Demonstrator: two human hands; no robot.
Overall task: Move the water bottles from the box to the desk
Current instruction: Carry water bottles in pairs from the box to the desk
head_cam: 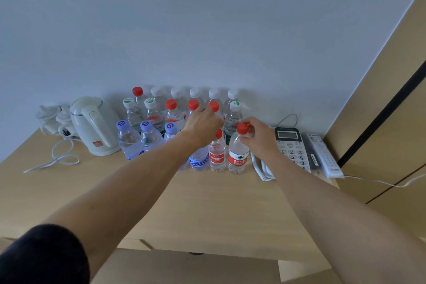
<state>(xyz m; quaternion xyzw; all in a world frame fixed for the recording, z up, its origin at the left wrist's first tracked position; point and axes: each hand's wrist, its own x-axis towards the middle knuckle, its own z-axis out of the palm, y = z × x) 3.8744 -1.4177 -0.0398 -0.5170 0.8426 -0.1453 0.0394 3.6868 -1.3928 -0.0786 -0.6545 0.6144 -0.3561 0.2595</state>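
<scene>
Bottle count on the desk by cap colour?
Red-capped clear plastic bottles: 6
Plain white-capped bottles: 5
White-and-green-capped bottles: 3
Purple-capped bottles: 3
Blue-labelled bottle, cap hidden under left hand: 1
Total: 18

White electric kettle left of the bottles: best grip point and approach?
Grip the white electric kettle by its handle, which faces the desk's front edge; come from the front, fingers wrapped round it. Bottles crowd its right side, so avoid that side.

Blue-label bottle half behind left forearm (cap unseen), box cut off below
</scene>
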